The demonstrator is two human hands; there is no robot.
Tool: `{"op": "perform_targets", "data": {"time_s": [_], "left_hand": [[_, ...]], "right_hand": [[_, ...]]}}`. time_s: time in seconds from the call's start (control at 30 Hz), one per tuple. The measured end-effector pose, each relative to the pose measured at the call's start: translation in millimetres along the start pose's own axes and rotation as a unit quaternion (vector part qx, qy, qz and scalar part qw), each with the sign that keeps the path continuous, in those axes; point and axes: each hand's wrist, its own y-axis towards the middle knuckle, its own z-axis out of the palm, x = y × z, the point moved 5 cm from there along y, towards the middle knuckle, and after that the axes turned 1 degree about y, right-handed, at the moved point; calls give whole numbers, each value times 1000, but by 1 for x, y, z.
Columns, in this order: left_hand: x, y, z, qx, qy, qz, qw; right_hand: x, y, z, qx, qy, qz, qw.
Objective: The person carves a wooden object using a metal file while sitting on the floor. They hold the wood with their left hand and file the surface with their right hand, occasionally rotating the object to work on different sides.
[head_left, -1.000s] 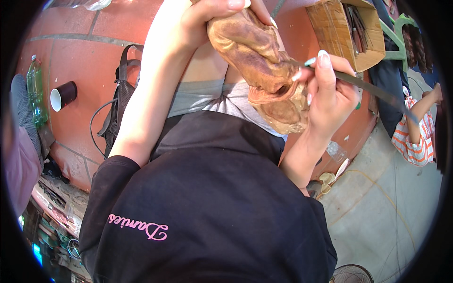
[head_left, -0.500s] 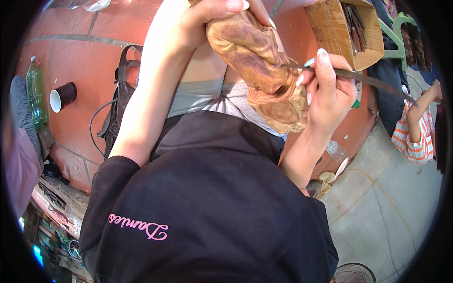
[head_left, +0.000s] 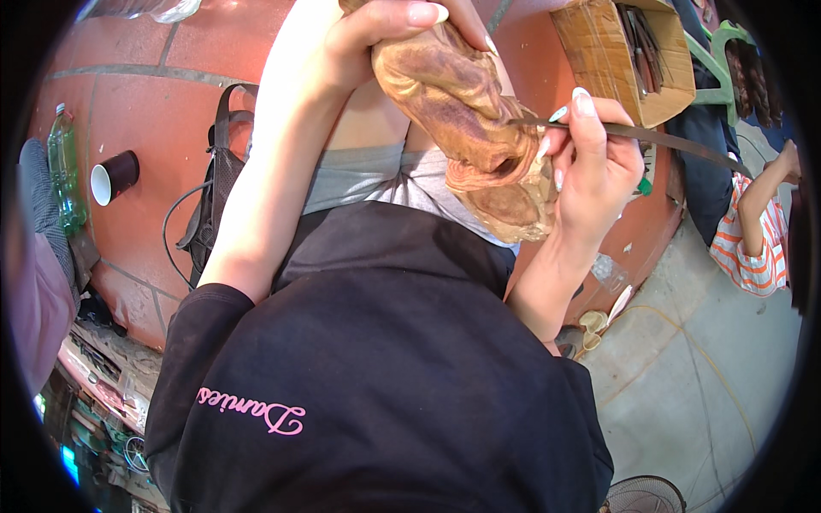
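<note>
A carved piece of brown wood (head_left: pixel 453 94), with smooth folds and a rough, paler lower end, is held slanting above my lap. My left hand (head_left: pixel 363 38) is closed around its upper end, the thumb laid across the top. My right hand (head_left: pixel 603 162) pinches a long, thin, dark metal file (head_left: pixel 667 139) between thumb and fingers. The file's narrow tip touches the right side of the carving, above a dark hollow. Its other end reaches out to the right, past my hand. The lower fingers of my right hand are close to the carving's edge.
A cardboard box (head_left: pixel 590 51) of several slim tools stands at the upper right, near a green plastic chair (head_left: pixel 723 73). Another person in a striped top (head_left: pixel 748 256) is at the right. On the left are a cup (head_left: pixel 114 177), a green bottle (head_left: pixel 64 175) and a black bag (head_left: pixel 209 188).
My right hand and the file have shifted slightly left, and the file's far end sits a little nearer. My left hand and the carving have hardly moved.
</note>
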Motion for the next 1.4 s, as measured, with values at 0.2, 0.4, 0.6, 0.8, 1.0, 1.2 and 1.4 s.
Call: {"op": "perform_targets", "data": {"time_s": [0.2,0.4,0.6,0.8,1.0,1.2,1.4], "left_hand": [[-4,-6,5,-100,-18,-114,988],[-2,2,6,21,-37,-4,999],[-1,1,4,-11,-42,-20,999],[-4,-4,4,-42,-18,-65,997],[3,-6,-5,-73,6,-80,994],[-8,-1,7,-46,23,-55,997],[-1,1,4,-19,-35,-25,999]], "right_hand": [[0,2,1,11,-7,-12,1000],[1,3,3,16,-9,-6,1000],[1,4,5,8,4,-6,1000],[1,2,1,5,-6,2,1000],[-1,1,1,18,-5,-4,1000],[1,2,3,23,-13,-2,1000],[0,4,4,18,3,-20,1000]]}}
